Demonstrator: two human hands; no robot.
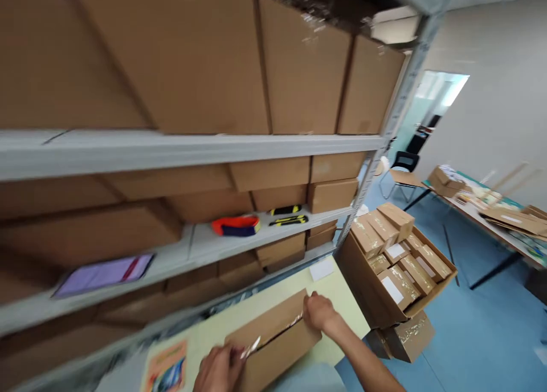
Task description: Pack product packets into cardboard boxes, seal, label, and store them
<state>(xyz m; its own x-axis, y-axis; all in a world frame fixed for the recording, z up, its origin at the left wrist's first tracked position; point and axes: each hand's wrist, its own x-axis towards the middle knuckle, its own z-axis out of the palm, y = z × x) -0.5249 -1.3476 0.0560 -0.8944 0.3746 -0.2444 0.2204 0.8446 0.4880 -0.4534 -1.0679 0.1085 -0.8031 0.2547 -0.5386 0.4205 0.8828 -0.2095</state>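
A long cardboard box [280, 346] lies on the pale yellow tabletop [342, 301] in front of me, its top seam partly open as a dark gap. Shiny clear tape [252, 347] shows at the seam's left end, and another glint shows toward the right end. My left hand [220, 370] is closed on the box's left end, its fingers beside the tape. At the opposite end, my right hand [318, 312] grips the box's corner with curled fingers. Both hands' fingertips are partly hidden.
Shelves [239, 152] packed with cardboard boxes rise ahead. On one lie a phone [105, 275], an orange and blue ring-shaped item [236, 225] and yellow-black utility knives [288, 220]. A large carton [356, 281] of taped boxes stands right. An orange picture card [166, 366] and white paper [321, 269] lie nearby.
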